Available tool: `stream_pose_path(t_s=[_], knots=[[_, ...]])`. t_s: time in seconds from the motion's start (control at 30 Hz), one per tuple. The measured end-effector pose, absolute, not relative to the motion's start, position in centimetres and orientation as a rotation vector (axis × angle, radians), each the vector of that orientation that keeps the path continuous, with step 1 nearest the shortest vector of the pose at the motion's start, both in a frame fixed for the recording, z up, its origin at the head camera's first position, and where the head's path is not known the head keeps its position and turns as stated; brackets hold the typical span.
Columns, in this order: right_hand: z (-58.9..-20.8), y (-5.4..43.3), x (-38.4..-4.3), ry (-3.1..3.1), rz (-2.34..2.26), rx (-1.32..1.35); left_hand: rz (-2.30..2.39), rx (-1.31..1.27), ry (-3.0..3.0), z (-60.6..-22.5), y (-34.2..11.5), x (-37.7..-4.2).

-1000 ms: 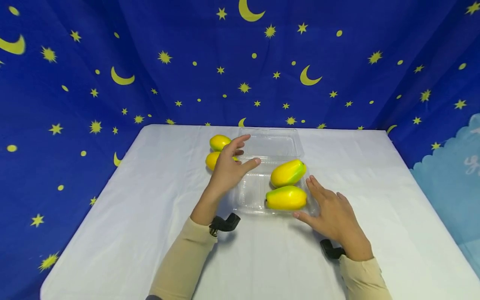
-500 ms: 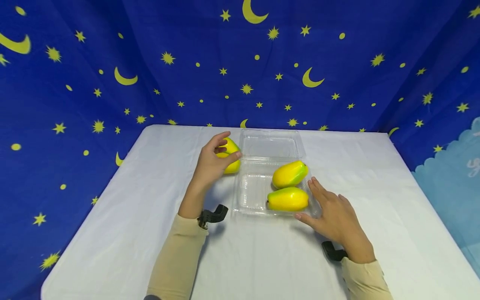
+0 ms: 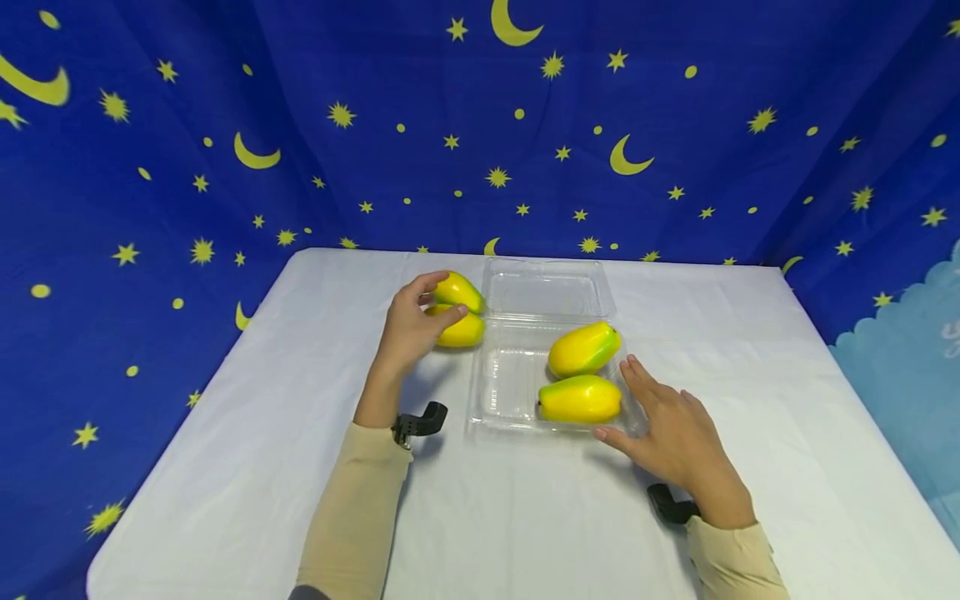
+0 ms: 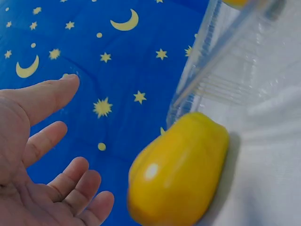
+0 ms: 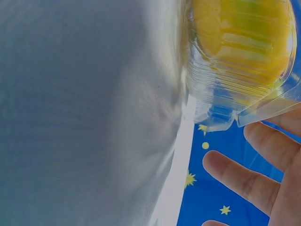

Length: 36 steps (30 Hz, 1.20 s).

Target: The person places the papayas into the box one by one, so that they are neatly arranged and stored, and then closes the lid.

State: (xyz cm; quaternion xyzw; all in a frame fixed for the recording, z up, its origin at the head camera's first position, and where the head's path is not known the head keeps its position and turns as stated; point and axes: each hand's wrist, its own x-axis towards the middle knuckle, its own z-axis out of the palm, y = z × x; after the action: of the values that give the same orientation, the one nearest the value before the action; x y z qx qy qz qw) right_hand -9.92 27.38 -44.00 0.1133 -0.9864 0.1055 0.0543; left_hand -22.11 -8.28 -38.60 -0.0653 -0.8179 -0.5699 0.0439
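Observation:
My left hand (image 3: 408, 329) is at the left ends of two yellow-green papayas, a near one (image 3: 463, 332) and a far one (image 3: 461, 292), lying beside a clear plastic clamshell box (image 3: 504, 379). In the left wrist view its fingers are loosely spread with nothing between them, apart from the near papaya (image 4: 181, 174). Two more papayas, one behind (image 3: 583, 350) and one in front (image 3: 581, 400), lie in the right half of the box. At the box's right side is my right hand (image 3: 675, 433), thumb and fingers spread, fingertips right at the rim in the right wrist view.
The box's hinged lid (image 3: 551, 287) lies folded back toward the table's far edge. A white cloth covers the table (image 3: 480, 517). Blue fabric (image 3: 420, 100) with yellow moons and stars hangs behind and at the sides. Each wrist wears a black camera mount (image 3: 423, 419).
My left hand has moved left, from over the box's left edge to the two papayas outside it. My right hand has stayed at the box's right side.

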Motion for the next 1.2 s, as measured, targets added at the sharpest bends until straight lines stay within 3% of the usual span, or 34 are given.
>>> stream_pose_path(t_s=[0.5,1.2], knots=[[-44.1,27.5,-9.8,-2.977,0.324,0.363,-1.598,-0.039,-2.621,-41.4,-9.5,-23.3],[-44.0,27.4,-9.8,-3.003,0.326,0.337,-1.732,-0.066,-2.604,-43.7,-9.7,-24.2]])
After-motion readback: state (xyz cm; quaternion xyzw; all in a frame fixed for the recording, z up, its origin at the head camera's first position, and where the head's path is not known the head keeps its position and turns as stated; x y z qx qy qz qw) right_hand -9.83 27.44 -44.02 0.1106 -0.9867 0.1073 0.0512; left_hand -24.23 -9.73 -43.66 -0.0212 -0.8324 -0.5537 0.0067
